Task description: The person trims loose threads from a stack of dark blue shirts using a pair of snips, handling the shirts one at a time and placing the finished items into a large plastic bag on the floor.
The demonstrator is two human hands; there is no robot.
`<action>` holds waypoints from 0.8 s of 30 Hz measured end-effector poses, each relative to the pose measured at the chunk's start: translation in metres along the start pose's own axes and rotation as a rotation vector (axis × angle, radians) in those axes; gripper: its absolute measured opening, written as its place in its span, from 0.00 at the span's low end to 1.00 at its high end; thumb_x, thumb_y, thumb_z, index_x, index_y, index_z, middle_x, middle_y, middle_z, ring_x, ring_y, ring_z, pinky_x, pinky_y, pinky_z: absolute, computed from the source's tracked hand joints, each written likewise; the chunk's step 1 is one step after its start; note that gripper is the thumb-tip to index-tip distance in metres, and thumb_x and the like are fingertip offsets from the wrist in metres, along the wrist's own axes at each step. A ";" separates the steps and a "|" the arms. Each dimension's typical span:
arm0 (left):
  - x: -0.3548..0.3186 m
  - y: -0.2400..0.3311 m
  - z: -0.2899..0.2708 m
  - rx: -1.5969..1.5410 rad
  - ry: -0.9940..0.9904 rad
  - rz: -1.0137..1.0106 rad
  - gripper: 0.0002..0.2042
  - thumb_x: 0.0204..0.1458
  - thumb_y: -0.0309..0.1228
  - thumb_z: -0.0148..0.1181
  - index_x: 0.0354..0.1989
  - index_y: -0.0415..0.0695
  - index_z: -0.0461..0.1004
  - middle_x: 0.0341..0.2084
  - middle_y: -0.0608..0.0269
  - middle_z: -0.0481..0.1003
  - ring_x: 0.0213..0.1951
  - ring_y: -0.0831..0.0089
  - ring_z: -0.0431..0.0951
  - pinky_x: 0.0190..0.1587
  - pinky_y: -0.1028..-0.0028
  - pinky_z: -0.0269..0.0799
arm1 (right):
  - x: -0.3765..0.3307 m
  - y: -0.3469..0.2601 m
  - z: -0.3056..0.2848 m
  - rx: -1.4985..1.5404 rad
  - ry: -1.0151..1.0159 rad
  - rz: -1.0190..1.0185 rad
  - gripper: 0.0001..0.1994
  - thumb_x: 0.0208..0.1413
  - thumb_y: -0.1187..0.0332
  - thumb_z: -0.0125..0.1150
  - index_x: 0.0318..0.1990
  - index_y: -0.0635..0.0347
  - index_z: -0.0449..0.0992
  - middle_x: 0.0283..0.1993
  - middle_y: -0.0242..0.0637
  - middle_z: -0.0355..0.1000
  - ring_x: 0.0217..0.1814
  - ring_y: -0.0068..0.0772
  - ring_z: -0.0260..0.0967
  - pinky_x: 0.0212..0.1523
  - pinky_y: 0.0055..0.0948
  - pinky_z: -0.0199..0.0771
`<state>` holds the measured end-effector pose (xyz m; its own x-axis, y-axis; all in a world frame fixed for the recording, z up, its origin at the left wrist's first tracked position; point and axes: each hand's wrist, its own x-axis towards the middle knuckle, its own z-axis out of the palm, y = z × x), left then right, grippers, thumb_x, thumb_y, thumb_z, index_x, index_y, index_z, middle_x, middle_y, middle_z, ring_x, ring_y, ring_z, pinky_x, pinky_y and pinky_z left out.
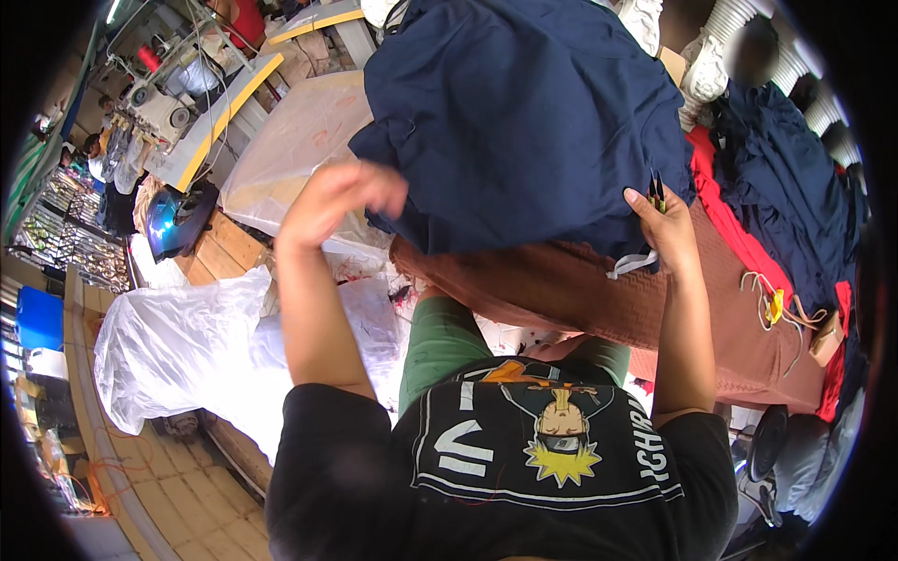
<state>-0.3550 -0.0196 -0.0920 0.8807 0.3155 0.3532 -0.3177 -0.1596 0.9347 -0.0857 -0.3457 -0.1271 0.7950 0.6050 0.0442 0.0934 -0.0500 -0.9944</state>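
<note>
A large navy blue cloth [533, 122] lies spread and bunched in front of me. My right hand [669, 234] grips a small pair of thread snips [657, 192], their dark points up, at the right edge of the cloth. Just below that hand a white strip [633, 265] hangs from the cloth's edge; whether the fingers also pinch the fabric I cannot tell. My left hand [346, 201] is raised at the left edge of the cloth, bent at the wrist. Its fingers are smeared by motion, and nothing can be made out in them.
Brown textured fabric [580, 299] lies under the navy cloth. Right of it are red fabric [739, 243] and another navy heap [795, 196]. To the left stand clear plastic sheeting [178, 346], a shiny helmet [173, 224] and a sewing machine [154, 112].
</note>
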 end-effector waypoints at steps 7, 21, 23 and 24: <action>0.044 -0.003 0.019 0.956 0.441 0.089 0.16 0.47 0.37 0.69 0.39 0.40 0.78 0.28 0.61 0.76 0.28 0.74 0.75 0.32 0.73 0.71 | 0.006 -0.005 0.006 0.006 -0.058 -0.035 0.14 0.55 0.63 0.68 0.24 0.49 0.67 0.15 0.12 0.51 0.13 0.07 0.42 0.14 0.17 0.38; 0.097 -0.025 -0.032 1.188 0.513 0.147 0.27 0.48 0.47 0.67 0.43 0.31 0.76 0.40 0.53 0.78 0.40 0.67 0.78 0.45 0.73 0.71 | -0.004 -0.018 0.000 -0.095 -0.052 -0.221 0.13 0.56 0.65 0.66 0.26 0.51 0.67 0.20 0.12 0.51 0.20 0.06 0.44 0.20 0.15 0.43; 0.101 -0.015 -0.037 0.972 0.437 -0.001 0.25 0.47 0.45 0.68 0.44 0.33 0.76 0.38 0.56 0.79 0.40 0.69 0.78 0.46 0.74 0.71 | -0.011 -0.061 -0.010 -0.136 0.166 -0.390 0.12 0.57 0.65 0.66 0.27 0.51 0.67 0.22 0.12 0.52 0.22 0.06 0.45 0.22 0.13 0.43; 0.107 0.011 -0.022 0.847 0.547 0.024 0.21 0.47 0.40 0.70 0.44 0.36 0.77 0.35 0.63 0.80 0.37 0.75 0.77 0.45 0.76 0.71 | -0.010 -0.083 -0.023 -0.069 0.269 -0.424 0.11 0.57 0.64 0.65 0.28 0.51 0.69 0.21 0.12 0.54 0.20 0.07 0.47 0.21 0.14 0.44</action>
<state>-0.2720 0.0333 -0.0433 0.5278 0.6551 0.5407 0.2080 -0.7169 0.6655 -0.0876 -0.3659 -0.0426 0.8040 0.3577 0.4749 0.4734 0.0980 -0.8754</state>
